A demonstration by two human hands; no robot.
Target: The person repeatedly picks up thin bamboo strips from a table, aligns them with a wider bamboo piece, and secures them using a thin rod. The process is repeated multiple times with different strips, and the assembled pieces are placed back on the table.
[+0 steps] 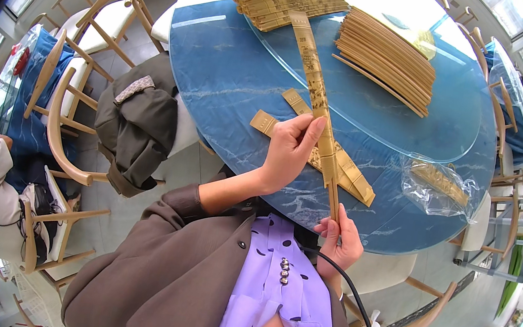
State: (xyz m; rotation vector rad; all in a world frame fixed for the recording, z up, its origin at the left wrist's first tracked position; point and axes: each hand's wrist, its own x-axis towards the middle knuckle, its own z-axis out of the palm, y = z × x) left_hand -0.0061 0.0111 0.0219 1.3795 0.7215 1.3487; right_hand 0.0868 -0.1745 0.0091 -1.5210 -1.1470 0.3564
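Pinching in the left grip (294, 143) a long, flat, gold printed-paper sleeve (313, 67); grasping in the right grip (339, 240) slender brown wooden sticks (333, 202), emerging from the sleeve between both grips, above a round, blue-covered desk (215, 66). Apparently partway through sheathing; next, probably, to push from the right grip while steadying with the left.

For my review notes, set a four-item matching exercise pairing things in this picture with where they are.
1. Chopstick stack
2. Clear plastic bag
3. Dark jacket
4. Gold sleeve with sticks protruding

A. Pinched by the left hand
B. Near the right edge of the table
C. On the glass turntable
D. Draped left of the table

Pairs: 1-C, 2-B, 3-D, 4-A
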